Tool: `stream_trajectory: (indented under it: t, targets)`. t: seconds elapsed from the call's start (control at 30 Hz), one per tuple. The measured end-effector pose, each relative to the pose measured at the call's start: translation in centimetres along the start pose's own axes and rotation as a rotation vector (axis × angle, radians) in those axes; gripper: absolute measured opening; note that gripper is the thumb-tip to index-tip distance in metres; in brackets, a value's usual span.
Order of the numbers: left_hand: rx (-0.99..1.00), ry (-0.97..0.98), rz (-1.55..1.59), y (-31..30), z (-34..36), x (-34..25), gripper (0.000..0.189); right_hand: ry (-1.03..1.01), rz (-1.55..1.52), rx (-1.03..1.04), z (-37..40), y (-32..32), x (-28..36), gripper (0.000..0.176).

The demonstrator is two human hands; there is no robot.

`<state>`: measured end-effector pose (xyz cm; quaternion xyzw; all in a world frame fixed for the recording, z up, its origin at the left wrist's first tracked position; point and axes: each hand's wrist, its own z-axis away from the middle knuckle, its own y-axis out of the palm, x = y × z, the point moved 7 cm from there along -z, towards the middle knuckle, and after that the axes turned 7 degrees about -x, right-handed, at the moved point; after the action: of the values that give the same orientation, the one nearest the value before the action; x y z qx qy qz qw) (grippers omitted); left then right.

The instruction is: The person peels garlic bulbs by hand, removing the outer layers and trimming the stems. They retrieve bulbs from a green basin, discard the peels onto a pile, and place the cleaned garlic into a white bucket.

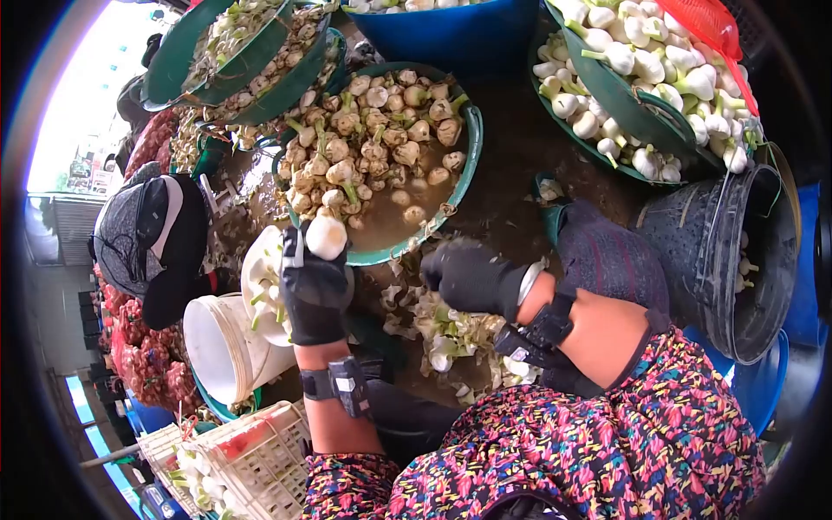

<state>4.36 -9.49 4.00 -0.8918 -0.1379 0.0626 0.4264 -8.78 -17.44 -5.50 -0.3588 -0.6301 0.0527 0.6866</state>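
In black gloves, my left hand (314, 295) is shut on a white peeled garlic bulb (327, 237), held up at the near rim of a green tub (475, 147). Unpeeled, brownish garlic bulbs (381, 130) fill much of that tub, with muddy water showing at its near side. My right hand (472, 276) is curled closed to the right, apart from the bulb. It is slightly blurred, and whatever its fingers hold is hidden. Below and between my hands lie garlic peelings (451, 329). Beside my left hand, a white bucket (260, 269) has cut green-white pieces in it.
Clean white garlic bulbs (646, 65) heap in green tubs at upper right, near a red net bag (706, 30). Black buckets (719, 251) lie tilted at right. A white crate (260, 459) stands at lower left. A person in a grey cap (130, 230) is at left.
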Motion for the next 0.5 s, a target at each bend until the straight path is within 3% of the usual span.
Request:
stream_trajectory:
  t: [0.03,0.07,0.1,0.17,0.2,0.23,0.27,0.33,0.37,0.4,0.47,0.5]
  targets:
    - [-0.029,-0.045,0.160,-0.6,-1.9,-1.0,0.037,-0.008,0.145,0.106,0.3,1.2,0.4,0.013]
    - [-0.056,-0.090,0.320,-1.1,-3.7,-2.1,0.037,-0.112,0.099,0.192,0.9,1.7,1.0,0.013]
    - [-0.051,-0.090,0.321,-2.0,-5.5,-4.1,0.037,-0.082,0.115,0.244,1.0,2.4,0.7,0.014]
    - [0.329,-0.257,1.679,-2.7,-9.1,-10.4,0.054,-0.050,0.131,0.301,1.2,2.8,0.5,0.017]
    - [0.532,-0.325,2.356,-3.3,-10.1,-12.6,0.064,-0.032,0.139,0.221,1.0,1.6,0.7,0.019]
    - [0.413,-0.334,2.221,-2.5,-10.9,-11.3,0.059,-0.013,0.147,0.137,0.8,0.1,0.9,0.020]
    - [0.301,-0.464,2.115,-0.4,-10.3,-9.1,0.051,-0.011,0.147,0.132,0.9,-0.8,1.2,0.020]
    - [0.308,-0.590,1.566,6.7,-6.3,-3.5,0.040,-0.034,0.049,0.110,0.9,-1.9,2.2,0.022]
    - [0.409,-0.710,1.449,10.3,-3.5,-1.4,0.035,0.056,0.124,0.167,0.9,-1.4,1.9,0.024]
    - [0.505,-0.827,1.327,13.9,-0.3,0.5,0.032,-0.014,0.096,0.167,0.9,-0.4,1.5,0.020]
    - [0.605,-0.626,0.854,20.3,5.3,2.8,0.040,-0.034,0.086,0.080,1.3,-0.9,2.4,0.018]
    - [0.677,-0.623,0.816,23.3,7.6,3.2,0.042,-0.035,0.085,0.108,1.3,-1.1,2.8,0.019]
